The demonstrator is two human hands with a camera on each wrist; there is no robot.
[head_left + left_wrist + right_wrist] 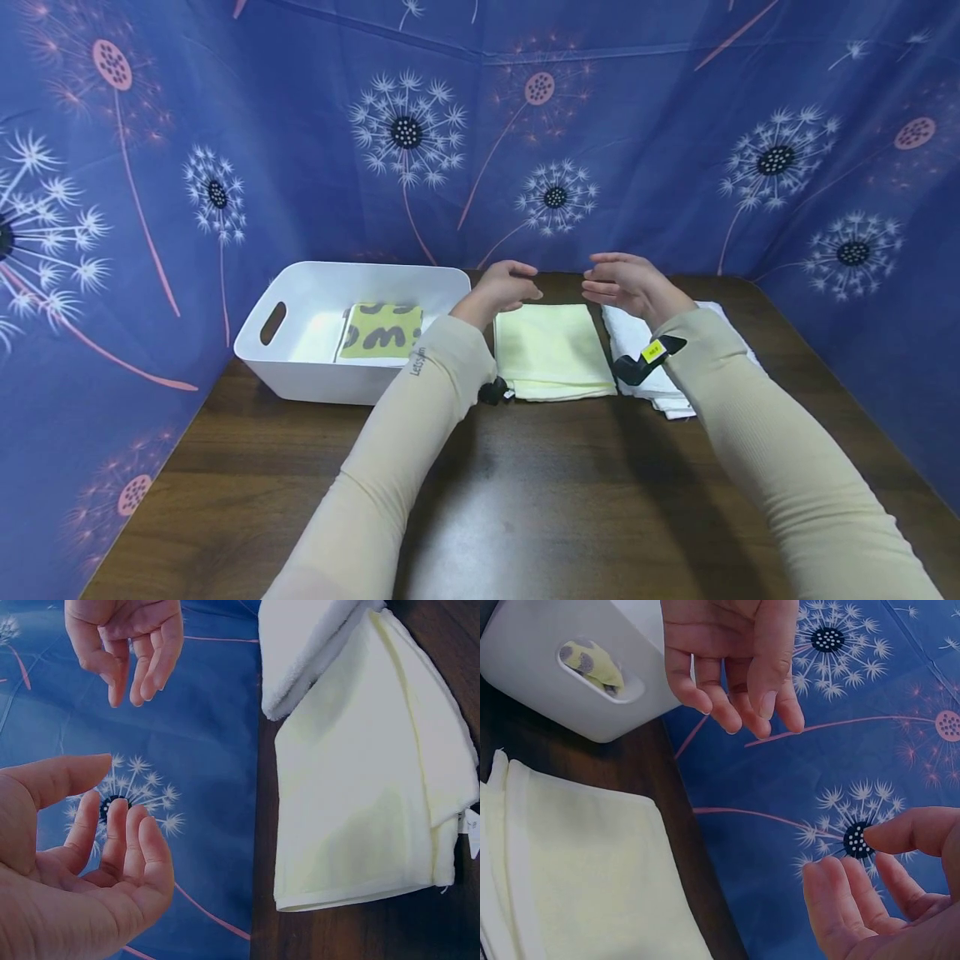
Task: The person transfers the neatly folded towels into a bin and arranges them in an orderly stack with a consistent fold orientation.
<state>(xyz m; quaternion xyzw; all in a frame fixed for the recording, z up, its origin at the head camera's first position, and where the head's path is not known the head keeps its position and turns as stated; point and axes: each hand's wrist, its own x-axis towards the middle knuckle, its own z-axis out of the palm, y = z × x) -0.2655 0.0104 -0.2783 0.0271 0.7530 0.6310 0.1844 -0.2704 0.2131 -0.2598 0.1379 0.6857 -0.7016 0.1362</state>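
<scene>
Both hands hover above the far part of the table, apart and holding nothing. My left hand [504, 289] has its fingers loosely bent, between the white bin and a folded pale yellow towel [553, 350]. Facing it, my right hand [628, 286] is over the gap between the yellow towel and a folded white towel [643, 333], which the right forearm partly covers. In the left wrist view the yellow towel [352, 780] lies flat with a small white tag at its edge. Inside the white bin [300, 375] rests a folded yellow-green cloth [382, 330] with grey shapes.
The white bin stands at the left, with an oval handle hole in its side. A dark brown wooden table [525, 500] carries everything. Behind and beside it hangs a blue curtain [300, 167] printed with dandelions.
</scene>
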